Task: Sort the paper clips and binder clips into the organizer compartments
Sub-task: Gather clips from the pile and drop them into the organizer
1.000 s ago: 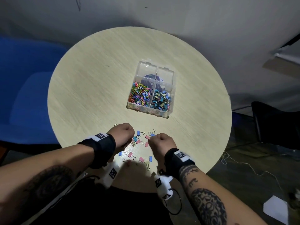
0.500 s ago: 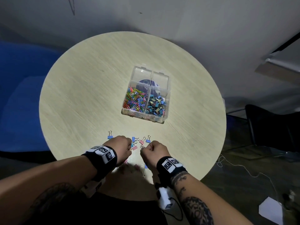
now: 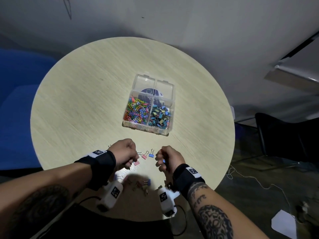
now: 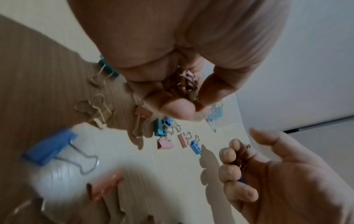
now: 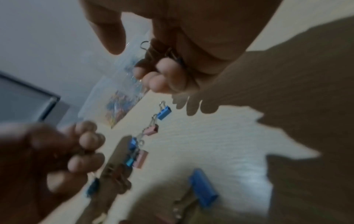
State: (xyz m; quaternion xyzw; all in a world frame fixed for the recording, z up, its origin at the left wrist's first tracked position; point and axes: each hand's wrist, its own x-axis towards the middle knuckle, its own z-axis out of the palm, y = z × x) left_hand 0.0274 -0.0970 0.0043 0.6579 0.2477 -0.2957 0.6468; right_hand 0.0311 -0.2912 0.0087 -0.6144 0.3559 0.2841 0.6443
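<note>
A clear plastic organizer [image 3: 162,132] sits mid-table with paper clips [image 3: 137,110] in its near-left compartment and binder clips [image 3: 160,116] in its near-right one. My left hand [image 3: 125,153] hovers above the near table edge, fingers curled round several binder clips [image 4: 186,82]. My right hand [image 3: 168,158] hangs beside it, curled round a few binder clips [image 5: 162,51]. Loose pink and blue binder clips [image 3: 147,155] lie on the table between and under both hands, with more of these clips [image 3: 140,184] nearer the edge.
The round pale wooden table [image 3: 86,104] ends just behind my wrists. The organizer's two far compartments [image 3: 151,86] hold no clips. A blue seat [image 3: 15,100] is at the left, a dark chair [image 3: 283,135] at the right, cables and paper [image 3: 283,223] on the floor.
Both hands have lifted off the clip pile and moved apart, each with clips in its fist. More loose clips show under and between them.
</note>
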